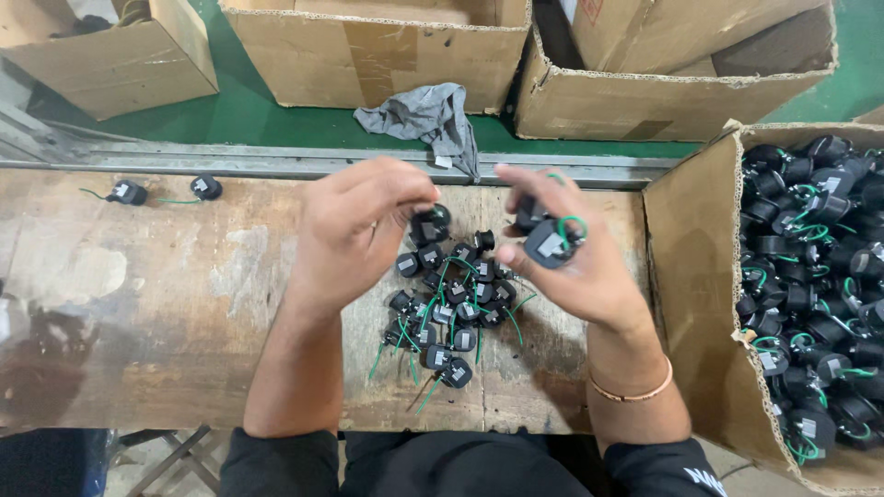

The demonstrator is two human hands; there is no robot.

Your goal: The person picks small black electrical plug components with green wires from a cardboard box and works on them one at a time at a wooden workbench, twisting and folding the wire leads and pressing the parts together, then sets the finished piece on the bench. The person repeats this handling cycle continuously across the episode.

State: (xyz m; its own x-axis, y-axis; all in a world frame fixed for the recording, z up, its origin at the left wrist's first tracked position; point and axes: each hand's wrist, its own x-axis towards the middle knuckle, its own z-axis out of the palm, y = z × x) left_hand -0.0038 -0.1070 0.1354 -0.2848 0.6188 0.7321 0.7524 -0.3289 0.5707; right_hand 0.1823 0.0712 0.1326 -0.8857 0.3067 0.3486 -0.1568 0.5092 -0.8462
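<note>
Worktop (166,304): worn, stained wood; it carries the parts straight in front of the person, within easy reach of both hands.
Boxes behind (368,55): open cardboard cartons on the green floor past the metal rail, well apart from the hands.
Box of parts (700,276): open carton at the right edge of the worktop, heaped with small black round parts with green wire, just beside the right hand.
Rag (433,115): grey cloth draped over the rail, behind the hands.
Pile (447,308): loose heap of the same black parts between the forearms, below both hands.
Left hand (354,225): raised above the pile, its grip pinched together on one black part (429,224) at the fingertips, apparently to hold it up to view.
Right hand (575,244): palm up, its grip clamped on another black part (551,244), whose green wire loops over a finger.
Stray parts (129,192): two lie apart at the far left.
</note>
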